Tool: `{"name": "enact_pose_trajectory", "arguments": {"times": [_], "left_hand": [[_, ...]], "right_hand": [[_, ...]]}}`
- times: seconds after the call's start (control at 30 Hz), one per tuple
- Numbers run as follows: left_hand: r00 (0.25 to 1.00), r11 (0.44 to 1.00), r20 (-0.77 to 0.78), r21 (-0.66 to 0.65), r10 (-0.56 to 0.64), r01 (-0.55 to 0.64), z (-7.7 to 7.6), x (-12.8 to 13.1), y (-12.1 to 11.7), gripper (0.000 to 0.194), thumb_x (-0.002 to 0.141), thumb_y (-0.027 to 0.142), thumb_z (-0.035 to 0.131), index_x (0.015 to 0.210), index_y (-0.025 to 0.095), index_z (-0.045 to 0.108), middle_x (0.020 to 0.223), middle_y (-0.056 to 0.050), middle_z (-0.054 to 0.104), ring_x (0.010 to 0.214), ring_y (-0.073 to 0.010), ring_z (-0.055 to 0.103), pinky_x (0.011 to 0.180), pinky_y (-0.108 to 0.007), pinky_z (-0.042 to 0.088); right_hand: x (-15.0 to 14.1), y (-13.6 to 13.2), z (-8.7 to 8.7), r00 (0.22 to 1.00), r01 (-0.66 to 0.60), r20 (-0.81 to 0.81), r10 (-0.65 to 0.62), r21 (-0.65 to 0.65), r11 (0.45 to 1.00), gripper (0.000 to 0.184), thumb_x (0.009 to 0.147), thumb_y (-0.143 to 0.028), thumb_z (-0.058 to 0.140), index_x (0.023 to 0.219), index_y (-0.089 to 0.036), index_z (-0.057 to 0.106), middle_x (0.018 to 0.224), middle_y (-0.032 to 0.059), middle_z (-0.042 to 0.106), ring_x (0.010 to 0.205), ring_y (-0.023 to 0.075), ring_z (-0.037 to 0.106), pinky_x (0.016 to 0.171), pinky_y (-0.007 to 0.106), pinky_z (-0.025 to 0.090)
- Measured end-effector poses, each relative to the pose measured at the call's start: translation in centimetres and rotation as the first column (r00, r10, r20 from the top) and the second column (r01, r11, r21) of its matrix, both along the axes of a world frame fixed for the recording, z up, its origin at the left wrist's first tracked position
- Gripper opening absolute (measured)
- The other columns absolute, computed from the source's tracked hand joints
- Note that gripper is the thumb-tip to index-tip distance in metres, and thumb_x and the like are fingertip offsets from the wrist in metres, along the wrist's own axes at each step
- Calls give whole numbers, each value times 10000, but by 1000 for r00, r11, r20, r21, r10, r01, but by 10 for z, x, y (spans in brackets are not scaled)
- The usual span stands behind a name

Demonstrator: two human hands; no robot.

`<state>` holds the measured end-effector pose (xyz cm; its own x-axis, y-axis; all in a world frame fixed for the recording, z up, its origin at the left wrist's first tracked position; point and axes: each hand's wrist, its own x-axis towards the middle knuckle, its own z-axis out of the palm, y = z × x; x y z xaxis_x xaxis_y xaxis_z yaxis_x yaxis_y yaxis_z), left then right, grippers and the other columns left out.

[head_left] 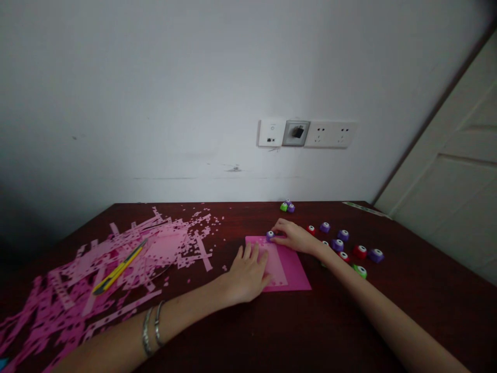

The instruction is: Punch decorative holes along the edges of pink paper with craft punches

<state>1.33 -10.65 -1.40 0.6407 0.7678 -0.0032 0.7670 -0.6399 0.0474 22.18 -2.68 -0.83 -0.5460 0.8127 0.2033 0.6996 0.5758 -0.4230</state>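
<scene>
A light pink sheet of paper [276,269] lies on a larger, deeper pink sheet [294,272] on the dark table. My left hand [248,272] rests flat over the left side of the sheets, fingers spread. At their top edge, my right hand [293,235] has its fingers on a small purple craft punch [269,235] with a white button. Small pink bits show near the lower edge of the light sheet. Whether the punch sits around the paper's edge or only on top, I cannot tell.
Several red, purple and green craft punches [360,252] stand to the right, partly behind my right forearm. A small cluster of punches [288,206] is near the wall. Left lies a heap of punched pink paper strips [128,254] with a yellow utility knife [120,267] on it. Wall sockets [331,134] are behind.
</scene>
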Motion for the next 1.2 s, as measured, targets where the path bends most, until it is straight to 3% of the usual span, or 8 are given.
{"name": "enact_pose_trajectory", "arguments": {"times": [0.33,0.53,0.7,0.9,1.2], "left_hand": [[1000,1000,-1,-23,-5,5,1,1,2,615,880,503,261,1349,106,289,1399,-193,301,1295,-357,217,1016,-503,199],[1000,999,3,-43,-15,15,2,1,1,626,883,509,243,1348,93,286,1393,-207,304,1293,-364,219,1014,-511,191],[1000,998,2,-62,-30,30,1,0,4,626,884,503,248,1355,93,271,1406,-206,281,1304,-364,194,1016,-517,185],[999,996,9,-76,-39,40,-4,-1,7,650,884,507,245,1373,80,239,1423,-218,239,1311,-378,166,1020,-519,187],[1000,994,6,-108,-31,31,0,-1,6,645,887,513,233,1383,101,231,1440,-202,210,1322,-363,147,1021,-524,186]], "right_hand": [[21,-3,17,989,138,48,-140,39,990,243,813,-385,528,919,-184,615,971,71,555,857,189,537,779,304,411],[35,-25,27,971,160,163,-176,108,981,259,823,-395,511,954,-202,625,960,78,555,862,205,539,758,318,426],[57,-50,24,961,149,202,-187,190,970,265,831,-397,495,944,-200,632,923,90,563,898,233,521,768,349,431],[79,-75,15,948,149,256,-191,171,974,260,830,-387,494,973,-219,632,957,94,563,941,246,504,788,371,443],[90,-86,14,941,176,267,-209,142,974,249,819,-419,493,883,-227,638,920,91,566,929,252,507,783,378,443]]}}
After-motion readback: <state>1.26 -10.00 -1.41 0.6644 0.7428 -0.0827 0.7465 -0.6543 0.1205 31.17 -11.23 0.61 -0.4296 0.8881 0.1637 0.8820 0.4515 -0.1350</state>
